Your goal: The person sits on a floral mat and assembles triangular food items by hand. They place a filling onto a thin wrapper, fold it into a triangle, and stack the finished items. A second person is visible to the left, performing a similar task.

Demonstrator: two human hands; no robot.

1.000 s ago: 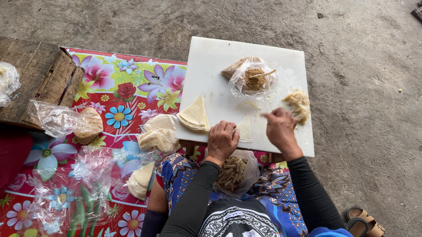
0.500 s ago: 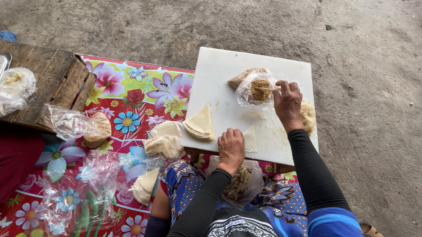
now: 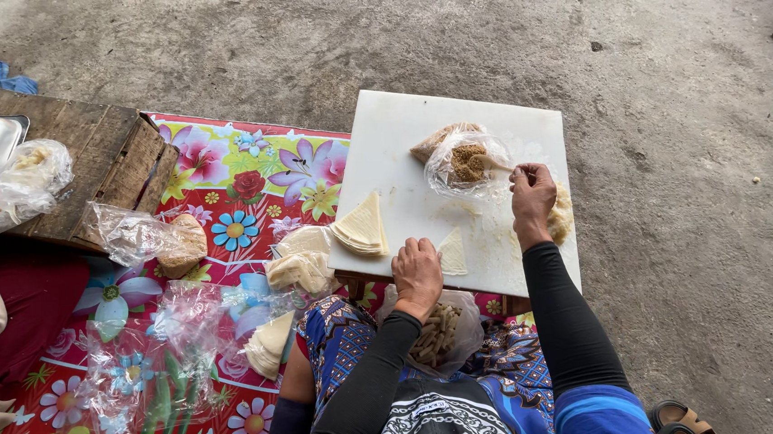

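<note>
I see the left hand (image 3: pixel 417 274) in the lower middle of the frame, lying palm-down with its fingers curled on the near edge of the white rectangular plastic cutting board (image 3: pixel 390 135), just beside a small pale triangular pastry sheet (image 3: pixel 451 251). It seems to press flat and grip nothing; whether a fingertip pins the sheet's corner I cannot tell.

The right hand (image 3: pixel 531 194) is at the centre right of the board, its fingers pinched closed near a thin stick-like handle that pokes from the clear plastic bag of brown crumbly filling (image 3: pixel 467 162). I judge that it holds that handle, though the grip itself is too small to confirm. Under its wrist a pale folded pastry piece (image 3: pixel 562 214) lies near the board's right edge.

The risks as I judge them: the bag is soft and open, so a pull on the handle could tip it and spill filling over the board. The single sheet is thin and light; if the left hand lifts, it could slide or crease. The folded piece sits close to the edge, and the forearm could nudge it off onto the bare grey concrete floor (image 3: pixel 695 223). The stack of pale triangular sheets (image 3: pixel 362 226) at the board's left edge overhangs toward the flowered red plastic mat (image 3: pixel 229 174) and could slip off it if the board is jolted.
</note>
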